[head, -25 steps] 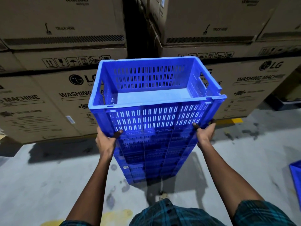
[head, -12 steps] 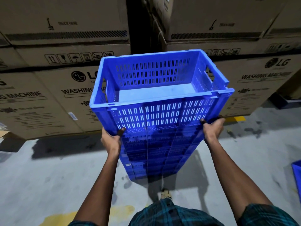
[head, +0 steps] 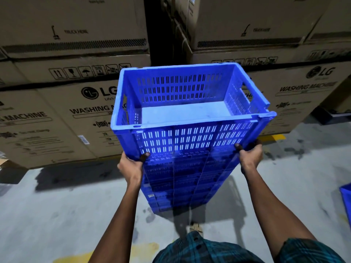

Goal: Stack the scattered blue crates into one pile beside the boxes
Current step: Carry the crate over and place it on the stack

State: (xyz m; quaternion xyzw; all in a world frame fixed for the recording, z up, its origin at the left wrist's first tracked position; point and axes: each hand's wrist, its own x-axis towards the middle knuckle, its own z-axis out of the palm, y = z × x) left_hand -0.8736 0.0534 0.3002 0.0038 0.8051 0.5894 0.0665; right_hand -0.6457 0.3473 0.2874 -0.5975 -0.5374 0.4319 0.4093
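Stacked brown cardboard washing-machine boxes (head: pixel 57 114) back mid-frame, where the left hand (head: pixel 133 166) and right hand (head: pixel 250 156) grip the slotted blue plastic crate's (head: pixel 190 111) bottom corners, crosswise directly above the blue crate pile (head: pixel 186 183).

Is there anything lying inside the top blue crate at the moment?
No, the top crate shows only its bare blue floor and slotted walls.

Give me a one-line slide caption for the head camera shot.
Both hands, left hand and right hand, grip the top blue crate on the pile before washing-machine boxes.
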